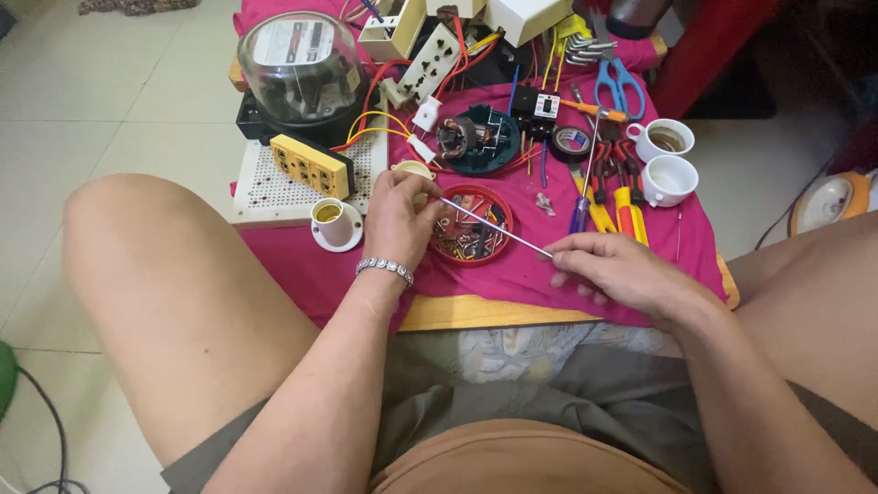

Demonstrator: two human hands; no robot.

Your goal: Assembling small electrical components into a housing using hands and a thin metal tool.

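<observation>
Over red dish [473, 226]: thin rod [494, 227] pinched betw. left hand [401, 220] & right hand [615, 272] fingertips.

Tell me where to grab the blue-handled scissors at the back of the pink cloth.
Take the blue-handled scissors by the handle loops, coming from the near side. The loops point toward the person and lie open on the pink cloth; the blades run back under clutter.

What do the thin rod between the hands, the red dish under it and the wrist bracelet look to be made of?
Thin rod: probably bare metal, judging by its grey glint. Red dish: likely glossy moulded plastic, with an even colour and a smooth rim. Bracelet on the left wrist: silvery links, apparently metal.
</observation>
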